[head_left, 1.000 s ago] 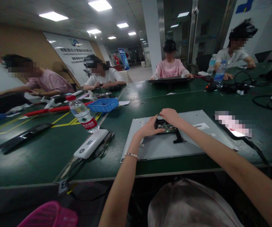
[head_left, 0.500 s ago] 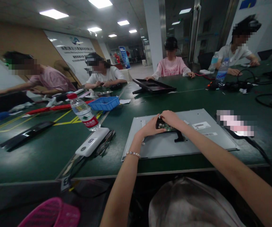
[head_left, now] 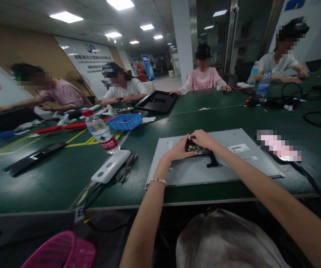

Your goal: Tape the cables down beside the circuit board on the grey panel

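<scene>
A flat grey metal panel (head_left: 244,163) with white labels lies on the green table in front of me. On its middle sits a black frame holding a green circuit board (head_left: 198,149), with a black bracket arm (head_left: 213,160) reaching toward me. My left hand (head_left: 178,149) grips the left side of the board, its thumb along the near edge. At the far edge, my right hand (head_left: 202,138) has its fingers closed at the board's upper left corner, close to my left fingertips. My own hands hide part of the board.
Left of the panel are a white power bank (head_left: 111,166), glasses (head_left: 125,168), a water bottle (head_left: 101,132), a blue tray (head_left: 125,122) and a black strip (head_left: 34,158). A phone (head_left: 279,147) lies right. Several people sit across the table (head_left: 227,115).
Across the table, a person's black frame has shifted left and now lies flatter. My hands remain at the board with hardly any movement. The view has shifted slightly.
</scene>
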Demonstrator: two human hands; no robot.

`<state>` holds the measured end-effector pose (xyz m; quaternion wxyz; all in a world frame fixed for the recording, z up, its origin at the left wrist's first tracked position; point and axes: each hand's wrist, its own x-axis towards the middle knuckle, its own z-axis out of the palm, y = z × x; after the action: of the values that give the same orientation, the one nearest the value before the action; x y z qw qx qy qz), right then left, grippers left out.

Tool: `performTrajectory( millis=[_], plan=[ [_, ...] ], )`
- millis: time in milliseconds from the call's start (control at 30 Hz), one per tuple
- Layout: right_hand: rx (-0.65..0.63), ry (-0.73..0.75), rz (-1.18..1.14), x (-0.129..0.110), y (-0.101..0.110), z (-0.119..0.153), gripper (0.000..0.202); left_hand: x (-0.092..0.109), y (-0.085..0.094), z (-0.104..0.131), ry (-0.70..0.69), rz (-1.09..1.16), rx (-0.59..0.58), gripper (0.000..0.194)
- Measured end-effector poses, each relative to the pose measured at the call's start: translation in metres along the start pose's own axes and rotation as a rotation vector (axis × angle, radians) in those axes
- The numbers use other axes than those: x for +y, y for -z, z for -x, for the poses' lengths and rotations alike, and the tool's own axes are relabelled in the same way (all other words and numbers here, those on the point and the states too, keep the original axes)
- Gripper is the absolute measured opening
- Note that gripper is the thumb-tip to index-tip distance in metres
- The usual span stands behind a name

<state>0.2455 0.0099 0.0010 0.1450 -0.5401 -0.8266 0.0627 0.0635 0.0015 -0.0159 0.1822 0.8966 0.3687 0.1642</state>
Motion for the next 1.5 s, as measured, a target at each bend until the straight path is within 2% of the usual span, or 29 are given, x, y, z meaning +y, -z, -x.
performTrajectory(
  millis=[200, 367, 467, 567, 800, 933, 1167, 1333, 1400, 1500],
  plan=[
    [0.042, 0.011, -0.082, 0.026, 0.022, 0.010, 0.029, 0.001, 0.001, 0.002, 0.049, 0.020, -0.021, 0.105],
    [-0.078, -0.164, -0.022, 0.068, 0.042, 0.046, 0.027, 0.001, 0.001, 0.001, 0.040, 0.025, -0.016, 0.107],
    [-0.118, -0.280, -0.021, 0.087, 0.042, 0.069, 0.034, 0.001, 0.001, 0.002, 0.032, 0.007, -0.006, 0.108],
    [-0.142, -0.315, -0.053, 0.096, 0.036, 0.081, 0.035, 0.001, 0.001, 0.002, 0.022, -0.006, -0.006, 0.107],
    [-0.117, -0.286, -0.175, 0.094, 0.023, 0.079, 0.023, 0.003, 0.002, 0.003, 0.017, -0.013, -0.011, 0.105],
    [-0.060, -0.270, -0.230, 0.093, 0.019, 0.080, 0.018, 0.003, 0.002, 0.003, 0.005, -0.025, -0.003, 0.106],
    [-0.015, -0.237, -0.393, 0.093, 0.028, 0.084, 0.010, 0.006, 0.004, 0.004, -0.026, -0.058, 0.036, 0.102],
    [-0.124, -0.132, -0.717, 0.087, 0.028, 0.084, 0.013, 0.020, 0.005, 0.002, -0.092, -0.081, 0.077, 0.095],
    [-0.164, -0.087, -0.787, 0.086, 0.024, 0.083, 0.013, 0.029, 0.004, -0.001, -0.129, -0.089, 0.097, 0.087],
    [-0.155, -0.036, -0.827, 0.085, 0.016, 0.079, 0.015, 0.044, 0.001, -0.005, -0.196, -0.118, 0.108, 0.074]
  ],
)
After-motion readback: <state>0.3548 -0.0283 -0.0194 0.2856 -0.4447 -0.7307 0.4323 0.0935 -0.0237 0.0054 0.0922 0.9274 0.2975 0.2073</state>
